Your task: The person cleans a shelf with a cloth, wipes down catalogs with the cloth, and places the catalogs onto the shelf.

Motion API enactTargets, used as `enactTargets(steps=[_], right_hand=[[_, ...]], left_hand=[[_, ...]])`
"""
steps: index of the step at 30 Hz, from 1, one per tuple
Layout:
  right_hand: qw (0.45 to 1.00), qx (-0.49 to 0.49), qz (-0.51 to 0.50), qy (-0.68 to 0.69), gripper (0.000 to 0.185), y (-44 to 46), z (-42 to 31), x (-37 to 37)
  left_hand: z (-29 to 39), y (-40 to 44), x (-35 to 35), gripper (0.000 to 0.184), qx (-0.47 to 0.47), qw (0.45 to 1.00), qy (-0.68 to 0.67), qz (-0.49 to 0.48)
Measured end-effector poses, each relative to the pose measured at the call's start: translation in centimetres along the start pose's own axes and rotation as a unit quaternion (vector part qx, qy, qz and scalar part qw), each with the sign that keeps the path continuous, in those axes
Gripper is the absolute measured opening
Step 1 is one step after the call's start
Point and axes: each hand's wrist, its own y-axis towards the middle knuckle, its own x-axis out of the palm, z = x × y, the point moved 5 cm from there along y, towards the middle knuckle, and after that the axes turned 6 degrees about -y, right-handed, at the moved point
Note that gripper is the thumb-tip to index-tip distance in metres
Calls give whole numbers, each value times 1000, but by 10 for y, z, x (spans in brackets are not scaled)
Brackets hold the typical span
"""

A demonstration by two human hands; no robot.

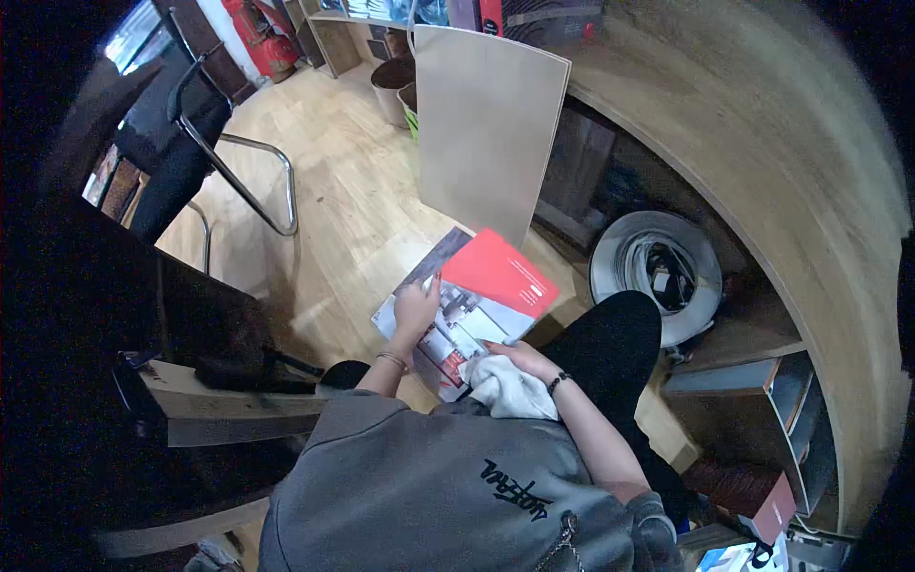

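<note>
A large printed brochure (503,275) with a red panel and kitchen-like pictures lies tilted above my lap. My left hand (416,307) grips it on its left part, thumb over the printed face and the other fingers partly hidden. At the brochure's lower right, my right hand (522,358) is closed on a white cloth (513,387), which is bunched and hangs down towards my shirt. The fingertips of that hand are close to the printed surface; whether they touch it I cannot tell.
An upright wooden board (488,124) stands just beyond the brochure. Right of it, under a curved wooden desk (762,143), is a round white container (610,250) with coiled cable. A metal-legged chair (286,191) stands at left, and bins (389,91) sit behind the board.
</note>
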Motion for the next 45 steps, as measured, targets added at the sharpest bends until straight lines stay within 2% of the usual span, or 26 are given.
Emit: enactTargets(steps=[3,5,7,9,12,13,16,19,22,24,25,27,28,29,31,32,33,35,37,40,43,45], right_hand=[[989,95,-32,-110,48,7,20,-4],[992,75,-18,-102,50,11,25,-7],[995,41,4,-90,53,10,29,-7],[995,52,-7,-90,54,16,39,-9],[993,71,-26,-92,57,18,42,-13],[991,80,-31,-104,59,14,40,-14],[987,97,-34,-127,63,10,36,-9],[995,20,17,-100,58,16,44,-11],[999,-10,36,-38,52,-8,9,-6],[998,-26,50,-2,50,-26,-3,-11],[996,-57,59,16,48,-35,-6,-20],[988,-118,86,54,48,-58,-15,-33],[986,-119,104,62,48,-75,-23,-33],[965,-148,118,182,51,-99,-39,-34],[879,-216,139,401,57,-140,-58,-46],[874,-223,160,401,57,-155,-51,-53],[910,-200,230,282,57,-175,-37,-61],[927,-125,352,37,57,-214,-11,-70],[911,-109,388,89,57,-245,2,-72],[880,-91,430,181,56,-263,18,-61],[816,-151,517,210,55,-277,28,-50],[824,-127,501,235,56,-276,39,-49]], left_hand=[[14,5,-4,62,-25,998,27,-45],[22,17,-6,64,-33,997,41,-64],[16,29,-9,66,-83,986,67,-131],[5,42,-13,68,-107,977,82,-163],[2,49,-3,78,-111,927,-64,-352],[3,47,0,78,-108,927,-65,-354],[18,33,-12,69,18,939,-220,-263],[49,12,-44,62,39,957,-184,-222],[105,-13,-96,51,67,968,-151,-187],[142,-29,-121,47,214,962,-120,-123],[155,-36,-124,47,223,958,-120,-132],[193,-57,-131,47,362,921,-86,-116],[210,-66,-136,48,431,893,-73,-108],[224,-68,-139,48,444,884,-81,-120],[262,-73,-137,51,501,840,-118,-172],[280,-75,-134,53,528,814,-135,-199],[298,-75,-129,53,539,803,-145,-210],[334,-70,-102,55,486,804,-131,-317],[359,-67,-55,52,452,780,-133,-412],[371,-66,29,53,418,746,-142,-498],[379,-85,43,56,434,716,-143,-527],[378,-96,50,58,433,703,-143,-546]])
